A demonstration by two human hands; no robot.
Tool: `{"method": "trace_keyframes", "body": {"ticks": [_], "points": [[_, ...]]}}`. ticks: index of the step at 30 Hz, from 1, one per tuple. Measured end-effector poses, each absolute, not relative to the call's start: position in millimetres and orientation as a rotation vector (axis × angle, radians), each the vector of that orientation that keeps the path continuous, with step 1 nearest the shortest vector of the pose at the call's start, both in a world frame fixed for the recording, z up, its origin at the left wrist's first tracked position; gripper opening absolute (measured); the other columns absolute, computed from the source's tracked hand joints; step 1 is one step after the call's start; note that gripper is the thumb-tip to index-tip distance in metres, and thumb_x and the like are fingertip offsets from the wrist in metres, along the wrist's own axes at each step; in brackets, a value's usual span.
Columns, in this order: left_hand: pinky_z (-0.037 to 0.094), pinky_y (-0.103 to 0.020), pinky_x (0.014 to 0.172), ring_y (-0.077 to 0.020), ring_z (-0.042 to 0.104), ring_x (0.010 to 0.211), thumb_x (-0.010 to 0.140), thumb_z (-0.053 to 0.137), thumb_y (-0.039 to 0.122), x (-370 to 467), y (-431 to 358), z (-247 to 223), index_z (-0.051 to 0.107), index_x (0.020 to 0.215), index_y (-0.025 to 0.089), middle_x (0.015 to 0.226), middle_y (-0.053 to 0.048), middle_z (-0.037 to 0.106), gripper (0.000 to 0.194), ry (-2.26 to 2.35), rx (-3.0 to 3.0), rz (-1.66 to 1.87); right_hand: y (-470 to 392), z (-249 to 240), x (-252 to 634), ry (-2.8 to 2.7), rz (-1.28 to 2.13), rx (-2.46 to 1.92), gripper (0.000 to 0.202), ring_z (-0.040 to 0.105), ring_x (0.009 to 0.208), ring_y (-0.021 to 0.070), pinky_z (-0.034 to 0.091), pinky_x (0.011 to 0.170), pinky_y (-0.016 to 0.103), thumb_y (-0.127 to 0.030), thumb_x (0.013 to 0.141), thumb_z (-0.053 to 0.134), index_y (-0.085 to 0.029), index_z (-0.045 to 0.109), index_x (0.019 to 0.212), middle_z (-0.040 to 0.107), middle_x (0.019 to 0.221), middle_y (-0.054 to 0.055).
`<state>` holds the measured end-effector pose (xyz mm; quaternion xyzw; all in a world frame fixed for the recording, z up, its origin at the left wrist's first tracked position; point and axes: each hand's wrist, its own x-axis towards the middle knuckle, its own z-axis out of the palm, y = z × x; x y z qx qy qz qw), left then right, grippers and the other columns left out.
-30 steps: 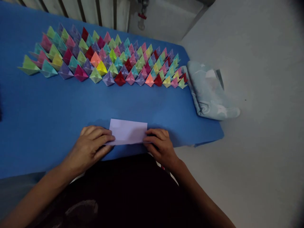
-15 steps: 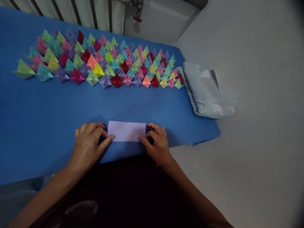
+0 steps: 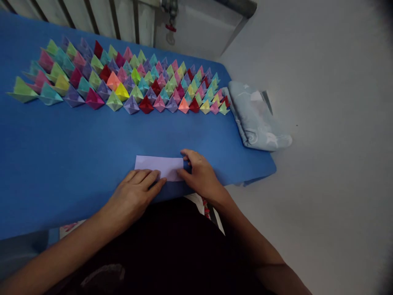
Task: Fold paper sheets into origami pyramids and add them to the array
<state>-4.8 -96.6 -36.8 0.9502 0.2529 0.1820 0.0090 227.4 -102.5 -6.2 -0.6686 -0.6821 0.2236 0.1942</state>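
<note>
A lilac sheet of paper (image 3: 162,163), folded into a long rectangle, lies flat on the blue tabletop in front of me. My left hand (image 3: 136,190) rests with fingers stretched along the lower left part of the paper, thumb at its bottom edge. At the right end is my right hand (image 3: 198,170), curved, with the thumb touching the paper and the forefinger held apart from it near the upper right corner. Beyond them stand rows of small folded paper boats (image 3: 132,104) in many colours.
A folded grey-blue patterned cloth (image 3: 254,119) lies at the table's right end, beside the wall. Behind the blue table (image 3: 92,139) are a radiator (image 3: 123,20) and a valve with a red handle (image 3: 170,28). The table's near edge runs close to my body.
My left hand has moved right from the paper's left end onto its lower part. My right forefinger has lifted away from the corner. The view has shifted slightly.
</note>
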Motion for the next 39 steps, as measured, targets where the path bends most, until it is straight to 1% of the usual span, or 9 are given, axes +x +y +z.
{"method": "trace_keyframes", "body": {"ticks": [3, 6, 10, 14, 19, 25, 30, 34, 39], "points": [[0.047, -0.043, 0.086, -0.0298, 0.059, 0.105, 0.088, 0.037, 0.0, -5, -101, -34, 0.063, 0.126, 0.016, 0.123, -0.014, 0.066, 0.049, 0.845, 2.976, 0.525, -87, 2, 225, -1.982, 0.709, -1.933, 0.043, 0.06, 0.088, 0.0215, 0.048, 0.085, 0.038, -0.02, 0.082, 0.062, -0.013, 0.059, 0.124, 0.067, 0.099, 0.009], [0.047, -0.045, 0.087, -0.0307, 0.058, 0.107, 0.088, 0.042, 0.0, -6, -104, -32, 0.064, 0.127, 0.017, 0.125, -0.015, 0.064, 0.048, 0.898, 2.95, 0.481, -78, 11, 223, -2.029, 0.866, -2.005, 0.018, 0.055, 0.076, 0.0169, 0.044, 0.074, 0.032, -0.024, 0.081, 0.065, -0.017, 0.066, 0.098, 0.062, 0.086, 0.003], [0.047, -0.046, 0.087, -0.0314, 0.059, 0.106, 0.089, 0.042, 0.0, -8, -105, -32, 0.065, 0.127, 0.018, 0.125, -0.015, 0.065, 0.047, 0.893, 2.947, 0.472, -77, 17, 221, -2.098, 0.825, -1.902, 0.006, 0.052, 0.083, 0.016, 0.041, 0.077, 0.029, -0.021, 0.077, 0.065, -0.019, 0.06, 0.079, 0.057, 0.088, 0.002], [0.047, -0.045, 0.087, -0.0315, 0.059, 0.106, 0.09, 0.042, 0.001, -9, -104, -34, 0.065, 0.126, 0.017, 0.125, -0.016, 0.065, 0.045, 0.884, 2.934, 0.523, -80, 14, 221, -1.931, 0.956, -1.812, 0.012, 0.05, 0.074, 0.0137, 0.04, 0.07, 0.027, -0.019, 0.074, 0.063, -0.02, 0.056, 0.084, 0.055, 0.082, -0.002], [0.047, -0.045, 0.086, -0.0304, 0.06, 0.103, 0.095, 0.047, 0.006, -9, -105, -31, 0.065, 0.12, 0.015, 0.12, -0.015, 0.067, 0.032, 0.871, 2.898, 0.714, -83, 4, 217, -1.574, 1.224, -1.739, 0.039, 0.048, 0.058, 0.011, 0.038, 0.053, 0.023, -0.017, 0.07, 0.062, -0.023, 0.055, 0.107, 0.049, 0.069, -0.007], [0.046, -0.04, 0.081, -0.0259, 0.061, 0.09, 0.094, 0.061, 0.016, -7, -107, -22, 0.065, 0.106, 0.01, 0.102, -0.013, 0.07, 0.014, 0.855, 2.858, 0.942, -99, 0, 194, -1.226, 1.495, -1.673, 0.05, 0.045, 0.04, 0.0075, 0.037, 0.039, 0.022, -0.016, 0.075, 0.058, -0.027, 0.049, 0.123, 0.05, 0.069, -0.009], [0.044, -0.038, 0.077, -0.0232, 0.061, 0.084, 0.097, 0.053, 0.011, -9, -106, -28, 0.065, 0.103, 0.012, 0.098, -0.01, 0.072, 0.013, 0.847, 2.867, 0.877, -115, 5, 202, -1.61, 1.188, -1.72, 0.035, 0.06, 0.062, 0.0145, 0.052, 0.059, 0.029, -0.027, 0.085, 0.063, -0.024, 0.058, 0.12, 0.059, 0.076, -0.003], [0.044, -0.038, 0.076, -0.0232, 0.061, 0.084, 0.098, 0.05, 0.01, -14, -108, -31, 0.065, 0.103, 0.011, 0.099, -0.01, 0.072, 0.016, 0.894, 2.865, 0.827, -128, 6, 221, -1.95, 0.611, -1.589, 0.021, 0.062, 0.105, 0.0233, 0.052, 0.091, 0.042, -0.021, 0.088, 0.062, -0.023, 0.067, 0.108, 0.063, 0.113, 0.009], [0.044, -0.039, 0.077, -0.0239, 0.061, 0.087, 0.098, 0.052, 0.013, -15, -108, -32, 0.065, 0.103, 0.012, 0.101, -0.01, 0.072, 0.014, 0.909, 2.849, 0.824, -139, -12, 223, -2.193, 0.52, -1.342, 0.027, 0.061, 0.107, 0.0224, 0.052, 0.093, 0.042, -0.014, 0.086, 0.061, -0.025, 0.068, 0.109, 0.062, 0.121, 0.008]]}}
